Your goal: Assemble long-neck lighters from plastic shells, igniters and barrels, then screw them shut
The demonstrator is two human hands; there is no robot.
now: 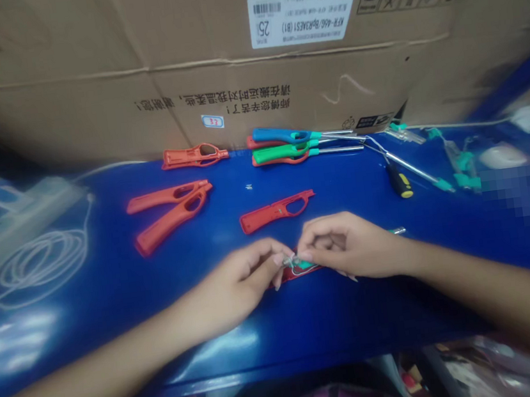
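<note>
My left hand (250, 274) pinches a small greyish lighter part (288, 262) between thumb and fingertips. From the other side, my right hand (348, 246) closes on a green lighter part (304, 264), its fingers hiding much of it. Beneath both hands lies a red lighter shell half (298, 274), with a thin white wire (303, 273) looping over it. A metal tube tip (398, 230) sticks out beyond my right hand. Just past my hands rests another red shell half (274, 213), its inner side up.
At left are orange-red shell pieces (171, 219), a single shell (192, 156), a coiled white cable (41, 268) and a power strip (12, 223). Assembled lighters (283, 152) lie before a cardboard box (207, 38). To the right are a screwdriver (399, 181) and clear-and-green parts (464, 164).
</note>
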